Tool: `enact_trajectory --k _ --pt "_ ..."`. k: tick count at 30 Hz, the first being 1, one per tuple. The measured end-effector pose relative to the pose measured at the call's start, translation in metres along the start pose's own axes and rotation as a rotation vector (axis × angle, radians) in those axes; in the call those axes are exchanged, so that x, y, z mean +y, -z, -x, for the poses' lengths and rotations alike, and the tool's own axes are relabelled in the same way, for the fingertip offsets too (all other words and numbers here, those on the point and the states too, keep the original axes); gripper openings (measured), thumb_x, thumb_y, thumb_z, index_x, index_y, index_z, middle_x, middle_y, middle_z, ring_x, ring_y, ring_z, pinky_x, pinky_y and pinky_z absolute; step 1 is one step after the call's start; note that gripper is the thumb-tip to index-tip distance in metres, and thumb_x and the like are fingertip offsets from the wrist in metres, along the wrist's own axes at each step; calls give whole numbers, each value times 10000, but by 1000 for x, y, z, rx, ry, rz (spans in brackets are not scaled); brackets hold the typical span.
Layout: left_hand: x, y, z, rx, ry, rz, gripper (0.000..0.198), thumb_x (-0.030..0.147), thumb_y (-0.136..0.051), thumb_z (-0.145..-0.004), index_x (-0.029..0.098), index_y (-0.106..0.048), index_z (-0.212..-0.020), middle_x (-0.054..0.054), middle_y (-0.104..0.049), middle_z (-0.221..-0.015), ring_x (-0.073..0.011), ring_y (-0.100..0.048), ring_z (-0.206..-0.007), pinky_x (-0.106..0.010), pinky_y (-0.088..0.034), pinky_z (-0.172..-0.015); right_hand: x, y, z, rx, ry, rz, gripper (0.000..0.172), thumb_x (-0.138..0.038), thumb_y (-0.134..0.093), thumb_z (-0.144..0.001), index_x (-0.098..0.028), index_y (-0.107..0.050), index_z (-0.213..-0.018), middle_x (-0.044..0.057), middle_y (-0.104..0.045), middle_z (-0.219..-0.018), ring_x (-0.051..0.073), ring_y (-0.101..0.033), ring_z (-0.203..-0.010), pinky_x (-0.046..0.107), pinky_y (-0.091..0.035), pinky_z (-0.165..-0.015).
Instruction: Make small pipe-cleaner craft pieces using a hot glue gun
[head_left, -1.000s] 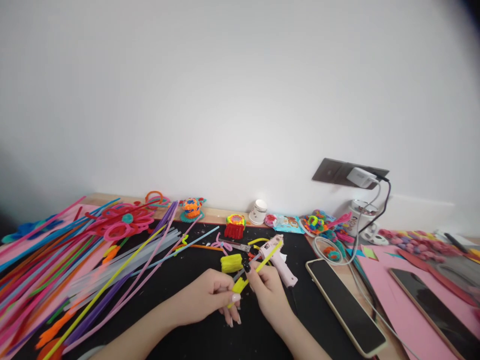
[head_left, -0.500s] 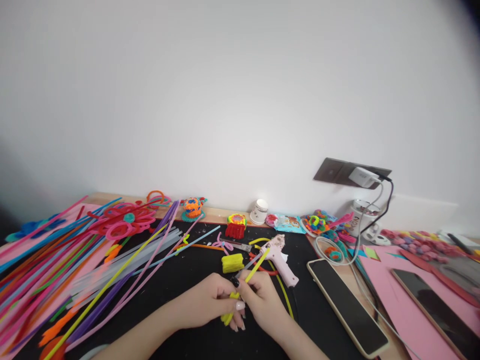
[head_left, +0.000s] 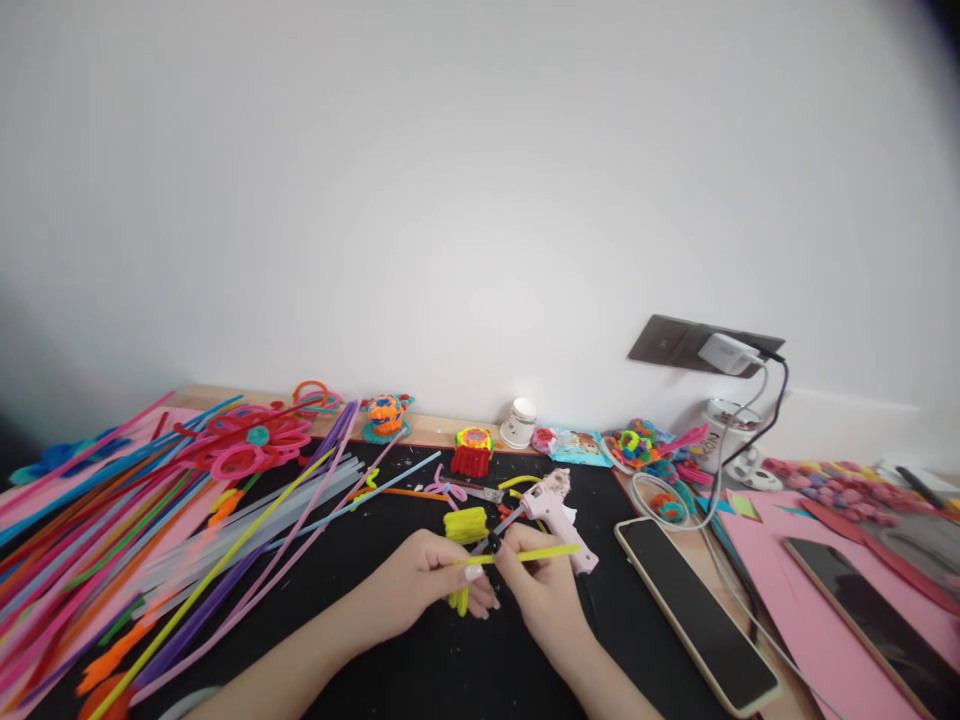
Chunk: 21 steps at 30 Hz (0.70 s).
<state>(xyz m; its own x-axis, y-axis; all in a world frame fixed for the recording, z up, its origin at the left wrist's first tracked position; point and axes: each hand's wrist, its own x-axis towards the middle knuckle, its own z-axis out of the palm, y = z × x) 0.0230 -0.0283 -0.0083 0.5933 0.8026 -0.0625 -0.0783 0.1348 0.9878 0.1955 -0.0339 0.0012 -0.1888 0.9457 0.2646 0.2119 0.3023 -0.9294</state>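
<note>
Between my two hands runs a yellow pipe cleaner (head_left: 551,552), its free end pointing right past my right hand (head_left: 541,590). The right thumb and fingers pinch it. My left hand (head_left: 424,590) pinches its folded part, and short yellow loops show below the fingers. Just beyond the hands lies a yellow bundle of folded pipe cleaner (head_left: 466,524). A pale pink glue gun (head_left: 556,515) rests to the right of it. Behind stands a small red and yellow pipe-cleaner piece (head_left: 472,452).
Many coloured pipe cleaners (head_left: 187,530) and clear glue sticks (head_left: 255,540) spread over the left side. A phone (head_left: 694,610) lies at right, beside pink paper (head_left: 780,580) and a second phone (head_left: 870,620). A paper cup (head_left: 518,424) and charging cables (head_left: 716,480) stand near the wall.
The yellow pipe cleaner's free end has swung from pointing up and away to pointing right. Both hands have risen slightly in view, still pinching it.
</note>
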Motion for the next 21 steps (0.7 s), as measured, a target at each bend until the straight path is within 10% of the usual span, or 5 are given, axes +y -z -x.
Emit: enact_trajectory --k 21 --pt "-3 -9 -6 320 42 664 251 387 -708 -758 151 -685 -841 -92 -752 -940 -237 -651 -1023 -367 -431 -963 2 -20 6 -106 38 139 370 -208 -461 -852 -210 -274 -533 -63 -289 -520 95 -280 -500 251 -219 -488"
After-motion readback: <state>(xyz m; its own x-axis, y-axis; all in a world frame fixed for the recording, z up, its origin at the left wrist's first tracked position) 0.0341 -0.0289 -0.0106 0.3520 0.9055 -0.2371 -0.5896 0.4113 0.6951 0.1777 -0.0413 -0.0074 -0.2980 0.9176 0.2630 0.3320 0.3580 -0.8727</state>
